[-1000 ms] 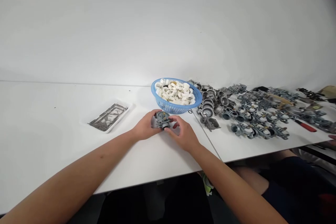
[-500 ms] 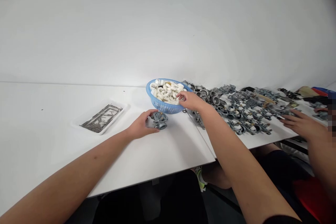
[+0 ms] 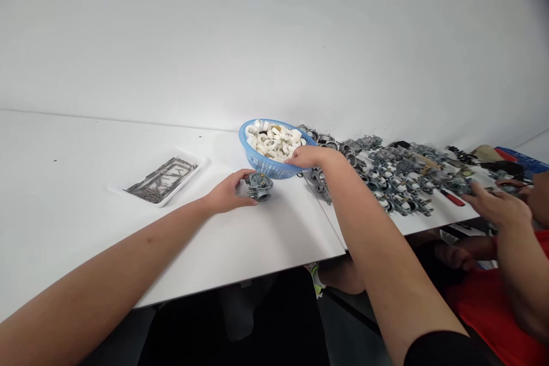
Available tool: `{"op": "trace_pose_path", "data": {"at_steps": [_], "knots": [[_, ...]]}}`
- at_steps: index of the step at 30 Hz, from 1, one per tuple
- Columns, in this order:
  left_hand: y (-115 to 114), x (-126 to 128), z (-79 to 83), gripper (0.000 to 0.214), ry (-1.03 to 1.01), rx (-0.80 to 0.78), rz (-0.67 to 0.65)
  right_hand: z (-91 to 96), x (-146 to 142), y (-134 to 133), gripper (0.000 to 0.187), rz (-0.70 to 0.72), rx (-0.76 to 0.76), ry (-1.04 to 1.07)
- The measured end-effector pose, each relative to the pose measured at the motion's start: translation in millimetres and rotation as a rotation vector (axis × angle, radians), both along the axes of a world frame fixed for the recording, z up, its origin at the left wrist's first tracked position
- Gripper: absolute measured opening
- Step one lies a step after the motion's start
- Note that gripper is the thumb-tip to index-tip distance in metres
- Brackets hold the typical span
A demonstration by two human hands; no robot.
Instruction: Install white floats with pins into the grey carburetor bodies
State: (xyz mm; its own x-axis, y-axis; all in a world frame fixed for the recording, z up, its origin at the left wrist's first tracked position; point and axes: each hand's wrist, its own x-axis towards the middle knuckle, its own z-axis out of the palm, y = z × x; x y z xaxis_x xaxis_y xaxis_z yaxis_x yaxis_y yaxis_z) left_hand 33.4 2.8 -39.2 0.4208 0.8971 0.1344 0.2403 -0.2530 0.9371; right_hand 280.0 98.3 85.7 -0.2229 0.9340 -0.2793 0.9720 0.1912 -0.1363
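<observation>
My left hand (image 3: 229, 193) grips a grey metal carburetor (image 3: 259, 187) between thumb and fingers, on the white table. My right hand (image 3: 305, 156) reaches over the near right rim of the blue plastic basket (image 3: 274, 168). Its fingers are curled down among the white ring-like plastic parts (image 3: 273, 142) that fill the basket. What those fingertips hold is hidden. The basket stands just behind the carburetor.
A white tray of thin metal pins (image 3: 165, 180) lies on the left. Many grey carburetor bodies (image 3: 386, 174) spread over the table at the right. Beyond them are a red-handled tool (image 3: 452, 198) and a co-worker's hand (image 3: 493, 206). A seam (image 3: 323, 211) divides the tables.
My right hand has gone lower into the basket and its fingers have curled in. The left hand still holds the carburetor. The co-worker's hand has shifted, and a red-handled tool has come into view.
</observation>
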Motion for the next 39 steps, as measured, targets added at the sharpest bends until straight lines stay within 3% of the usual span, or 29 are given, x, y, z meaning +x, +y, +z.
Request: {"op": "trace_pose_path", "data": {"at_steps": [4,8,11,14,19,22,26,31,36,39], "knots": [[1.9,-2.3,-4.0,0.096,0.088,0.008,0.08,-8.5,-2.2,3.3,0.04,-0.042,-0.004,0.038],[3.4,-2.7,-7.0,0.115,0.101,-0.014,0.102,-17.0,2.6,-2.2,0.03,0.011,0.041,0.153],[3.8,-1.5,-7.6,0.119,0.094,-0.017,0.118,-22.0,10.6,-9.3,0.034,0.053,0.085,0.244],[3.8,-0.6,-7.4,0.115,0.08,-0.01,0.112,-24.1,16.2,-17.9,0.04,0.101,0.212,0.37],[5.4,-0.2,-6.5,0.09,0.023,0.03,0.032,-28.6,12.4,-51.3,0.034,0.258,0.624,0.672],[6.5,-0.3,-5.7,0.075,-0.022,0.042,-0.013,-41.6,3.8,-77.6,0.026,0.321,0.672,0.761],[6.5,-1.4,-4.9,0.074,-0.021,0.035,-0.018,-69.5,-8.1,-96.1,0.025,0.295,0.801,0.872],[8.2,1.2,-5.0,0.092,0.011,0.053,-0.046,-92.6,-14.6,-95.4,0.02,0.312,0.874,0.82],[8.4,8.6,-2.9,0.068,-0.006,0.035,0.008,-98.2,-17.1,-100.1,0.02,0.295,0.803,0.677],[7.0,8.8,-2.1,0.068,-0.002,-0.001,0.015,-100.0,-18.5,-103.8,0.024,0.283,0.772,0.658]]}}
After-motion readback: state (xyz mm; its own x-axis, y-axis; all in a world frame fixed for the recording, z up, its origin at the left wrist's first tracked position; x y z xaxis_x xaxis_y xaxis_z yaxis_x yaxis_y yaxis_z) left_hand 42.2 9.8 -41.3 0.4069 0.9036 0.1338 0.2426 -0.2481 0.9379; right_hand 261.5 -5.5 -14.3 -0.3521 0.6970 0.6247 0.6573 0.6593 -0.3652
